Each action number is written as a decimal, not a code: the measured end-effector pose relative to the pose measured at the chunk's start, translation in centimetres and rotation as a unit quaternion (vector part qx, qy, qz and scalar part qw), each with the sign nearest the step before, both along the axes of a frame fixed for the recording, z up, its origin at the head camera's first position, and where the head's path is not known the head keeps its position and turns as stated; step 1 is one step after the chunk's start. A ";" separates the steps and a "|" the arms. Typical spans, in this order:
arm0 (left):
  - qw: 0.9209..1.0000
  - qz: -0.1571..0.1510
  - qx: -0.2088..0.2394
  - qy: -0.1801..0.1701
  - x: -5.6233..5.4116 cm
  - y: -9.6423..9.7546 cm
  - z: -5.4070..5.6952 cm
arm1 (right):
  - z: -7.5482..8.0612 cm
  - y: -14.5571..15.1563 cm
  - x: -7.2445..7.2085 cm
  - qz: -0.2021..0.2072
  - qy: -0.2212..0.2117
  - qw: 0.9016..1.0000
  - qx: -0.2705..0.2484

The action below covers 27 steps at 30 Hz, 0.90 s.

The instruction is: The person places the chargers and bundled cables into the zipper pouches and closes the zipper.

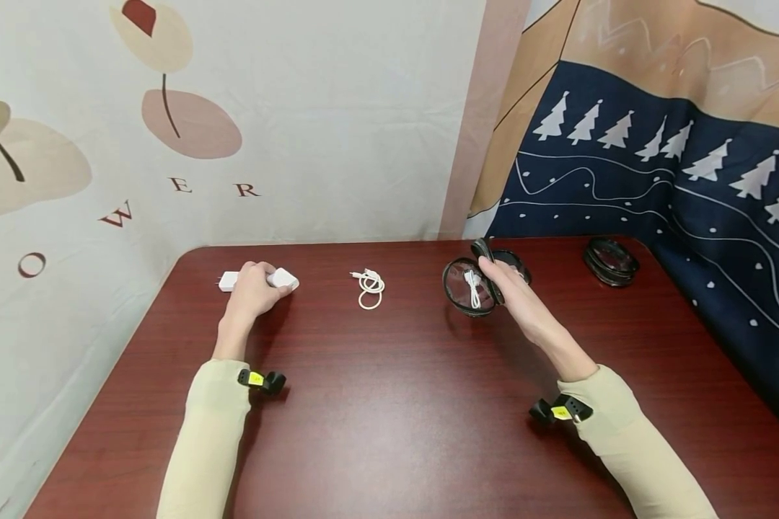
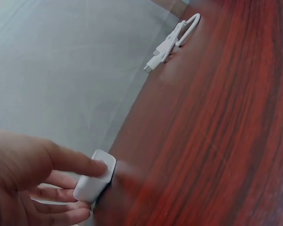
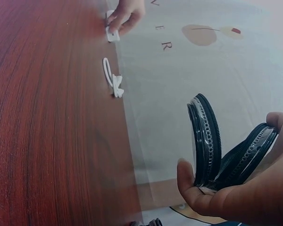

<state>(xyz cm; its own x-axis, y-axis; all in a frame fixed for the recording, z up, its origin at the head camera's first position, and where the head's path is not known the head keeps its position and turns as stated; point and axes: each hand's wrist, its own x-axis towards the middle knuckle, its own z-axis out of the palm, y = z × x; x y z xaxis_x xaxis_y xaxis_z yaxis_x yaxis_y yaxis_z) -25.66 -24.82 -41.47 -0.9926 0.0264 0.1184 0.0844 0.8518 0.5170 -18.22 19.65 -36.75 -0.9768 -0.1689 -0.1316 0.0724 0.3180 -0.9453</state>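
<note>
My left hand (image 1: 254,292) pinches a white charger plug (image 1: 283,279) between thumb and fingers at the table's back left. Just left of that hand, partly behind it, lies another white charger plug (image 1: 228,282) with its prongs pointing left. In the left wrist view the thumb lies on the gripped charger's (image 2: 95,181) face. At the right, my right hand (image 1: 526,306) holds a small round black zip case (image 3: 207,141), its two halves spread apart. A coiled white cable (image 1: 473,288) shows in the case's left half.
Between the hands lies a coiled white cable (image 1: 368,287). A second round black case (image 1: 612,261), closed, sits at the back right corner of the reddish-brown table (image 1: 389,404). Printed cloth (image 1: 350,144) hangs along the back edge.
</note>
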 end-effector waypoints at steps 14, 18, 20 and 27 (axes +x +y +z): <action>0.999 -0.026 0.032 0.032 0.7 3.1 2.2 | -0.5 -0.2 -0.1 0.018 0.017 0.999 -0.033; 0.997 -0.045 0.041 0.041 1.1 4.3 3.0 | -0.5 -0.4 0.0 0.017 0.015 0.999 -0.028; 0.996 -0.061 0.051 0.047 1.3 5.0 3.3 | -0.5 -0.5 0.1 0.018 0.012 1.000 -0.023; 0.989 -0.104 0.076 0.071 2.5 7.4 4.4 | -0.3 -0.8 0.5 0.016 -0.006 1.000 -0.004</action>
